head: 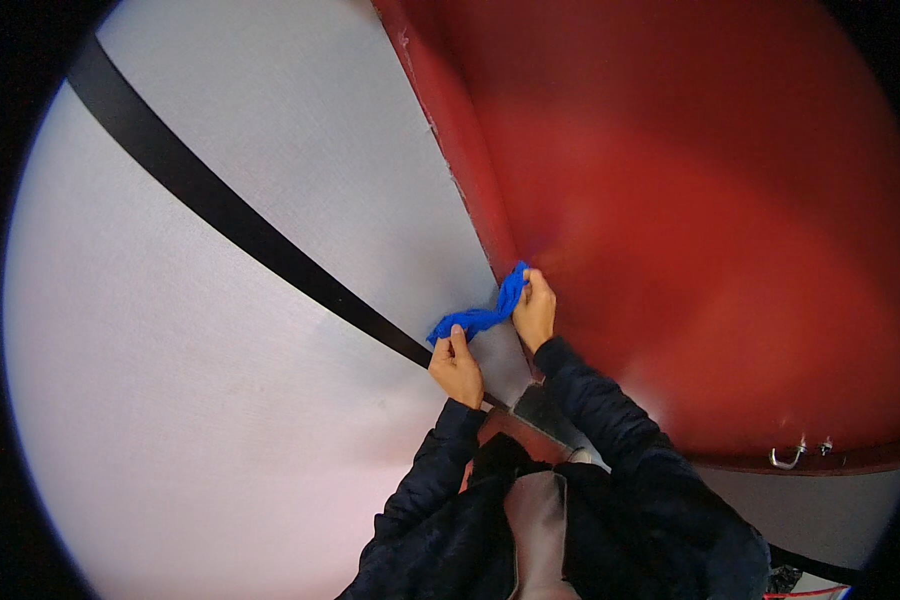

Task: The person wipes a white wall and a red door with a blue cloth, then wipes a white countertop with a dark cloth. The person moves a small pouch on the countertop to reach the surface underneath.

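A strip of bunched blue cloth (482, 319) stretches between my two hands near the middle of the head view. My left hand (457, 369) pinches its lower left end, thumb on top, over the pale grey surface. The other end is held in my right hand (536, 306), beside the edge of the red surface (682, 247). Between the hands the cloth sags a little in a curve. Dark sleeves cover both my forearms.
A pale grey surface (157, 375) fills the left, crossed by a black strip (247, 244). A raised red edge (450, 135) borders it. At lower right a metal hook (787, 459) sits on the red surface's rim.
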Available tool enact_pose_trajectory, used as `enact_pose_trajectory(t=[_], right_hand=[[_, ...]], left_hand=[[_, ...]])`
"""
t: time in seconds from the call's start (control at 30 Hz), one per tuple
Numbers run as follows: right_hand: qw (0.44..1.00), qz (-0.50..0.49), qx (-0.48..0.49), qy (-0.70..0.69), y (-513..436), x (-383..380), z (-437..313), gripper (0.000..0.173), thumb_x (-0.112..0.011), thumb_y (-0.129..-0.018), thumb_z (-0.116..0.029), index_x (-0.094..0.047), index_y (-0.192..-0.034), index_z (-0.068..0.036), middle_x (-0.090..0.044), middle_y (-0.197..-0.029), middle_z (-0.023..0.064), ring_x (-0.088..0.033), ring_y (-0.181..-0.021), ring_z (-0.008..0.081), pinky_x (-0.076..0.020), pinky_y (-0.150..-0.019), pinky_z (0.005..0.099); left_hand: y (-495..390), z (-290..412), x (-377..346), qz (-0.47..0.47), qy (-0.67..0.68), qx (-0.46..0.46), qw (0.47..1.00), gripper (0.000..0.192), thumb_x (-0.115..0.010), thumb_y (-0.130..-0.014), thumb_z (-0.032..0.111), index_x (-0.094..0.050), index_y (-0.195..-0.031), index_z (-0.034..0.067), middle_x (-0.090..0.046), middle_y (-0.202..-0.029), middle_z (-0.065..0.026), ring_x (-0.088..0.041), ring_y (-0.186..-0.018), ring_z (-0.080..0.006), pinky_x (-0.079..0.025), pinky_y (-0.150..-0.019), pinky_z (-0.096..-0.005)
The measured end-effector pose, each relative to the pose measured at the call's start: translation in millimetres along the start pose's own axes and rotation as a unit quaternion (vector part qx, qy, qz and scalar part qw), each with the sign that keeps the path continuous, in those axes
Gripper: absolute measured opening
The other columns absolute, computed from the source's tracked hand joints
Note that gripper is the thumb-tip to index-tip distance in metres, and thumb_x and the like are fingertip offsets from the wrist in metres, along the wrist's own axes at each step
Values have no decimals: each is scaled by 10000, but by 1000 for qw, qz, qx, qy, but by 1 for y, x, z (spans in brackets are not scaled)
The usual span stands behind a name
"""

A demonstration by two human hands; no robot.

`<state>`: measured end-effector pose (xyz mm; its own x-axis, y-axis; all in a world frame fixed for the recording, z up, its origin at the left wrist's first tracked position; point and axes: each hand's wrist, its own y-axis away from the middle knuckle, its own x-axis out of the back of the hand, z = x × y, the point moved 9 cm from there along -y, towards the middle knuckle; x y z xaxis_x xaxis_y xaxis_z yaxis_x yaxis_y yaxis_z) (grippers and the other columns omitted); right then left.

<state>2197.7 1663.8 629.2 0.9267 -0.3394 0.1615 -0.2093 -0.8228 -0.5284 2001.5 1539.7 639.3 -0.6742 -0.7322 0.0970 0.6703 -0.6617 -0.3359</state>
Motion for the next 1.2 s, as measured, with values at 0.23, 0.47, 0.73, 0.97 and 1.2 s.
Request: enact_pose_trajectory(t=[0.23,0.47,0.73,0.97,1.2], right_hand=[[972,61,123,-192,-83,41,-140,187,-615,-956,102,-648,-1128,35,-631,-992,85,-640,-883,105,-538,-725,268],[971,216,102,-17,-22,144,-96,225,-628,-891,137,-658,-1089,34,-613,-967,112,-627,-778,155,-521,-676,266],[950,299,-37,76,63,197,6,177,-675,-933,49,-687,-1105,5,-661,-973,103,-676,-803,194,-567,-703,310],[932,314,118,139,-32,239,-118,189,-716,-881,85,-721,-1055,13,-653,-895,138,-641,-765,260,-530,-695,334],[934,298,111,163,-36,252,-120,179,-751,-870,69,-728,-1038,12,-673,-900,154,-668,-784,292,-547,-711,355]], left_hand=[[-37,92,-41,-44,113,-96,988,338,-640,-1075,204,-660,-864,-60,-592,-721,-30,-481,-711,-95,-424,-635,-323],[-15,57,-106,-152,135,-57,977,304,-601,-1079,168,-654,-877,-53,-620,-726,-65,-512,-738,-103,-467,-668,-340],[27,-4,-188,-223,106,10,969,347,-651,-1029,255,-663,-838,-35,-636,-764,-242,-548,-641,-231,-469,-656,-432],[-13,134,-196,-168,184,-108,962,360,-583,-1082,201,-586,-780,5,-593,-698,-73,-514,-640,-153,-418,-588,-359],[6,167,-216,-198,137,-114,964,319,-609,-1053,137,-568,-788,-36,-574,-671,-107,-547,-632,-153,-442,-596,-360]])
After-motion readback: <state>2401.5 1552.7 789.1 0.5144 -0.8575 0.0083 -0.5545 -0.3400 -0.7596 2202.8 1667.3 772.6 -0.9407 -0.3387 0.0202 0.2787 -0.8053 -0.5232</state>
